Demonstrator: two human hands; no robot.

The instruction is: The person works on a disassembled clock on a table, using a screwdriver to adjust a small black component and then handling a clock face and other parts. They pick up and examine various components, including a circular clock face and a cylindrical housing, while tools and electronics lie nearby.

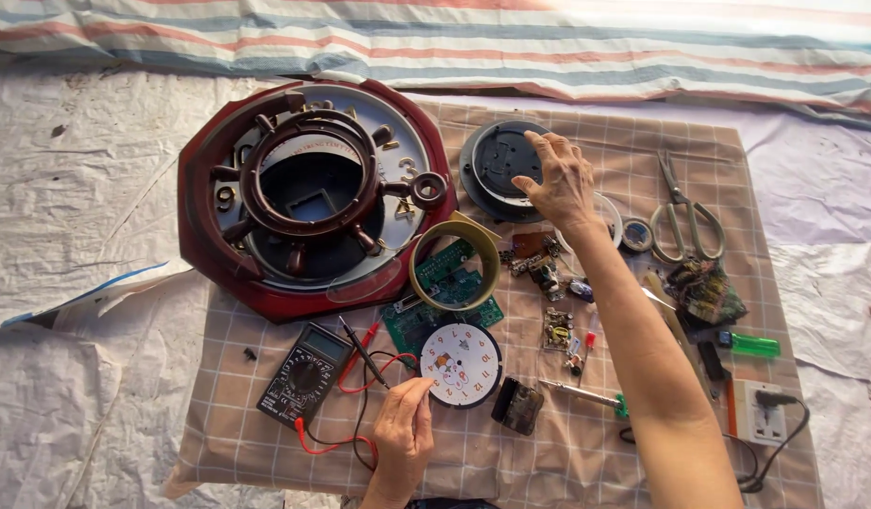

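Left hand (402,429) pinches the 9 o'clock rim of the small white dial (461,364), light, thin, likely fragile, best held by edges; right hand (560,179), fingers spread, rests on the dark round housing (497,160) at 12 o'clock.

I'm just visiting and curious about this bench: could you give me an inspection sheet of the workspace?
Surface: checked cloth over white sheeting.
Job's things: small white dial; black round housing.
Clutter: big red clock case, circuit board, scissors, multimeter, green lighter, small parts.
Hands: left hand pinches a probe beside the dial; right hand rests on the housing.
Cables: red and black meter leads; black cord at the white socket.
Surroundings: striped fabric behind.
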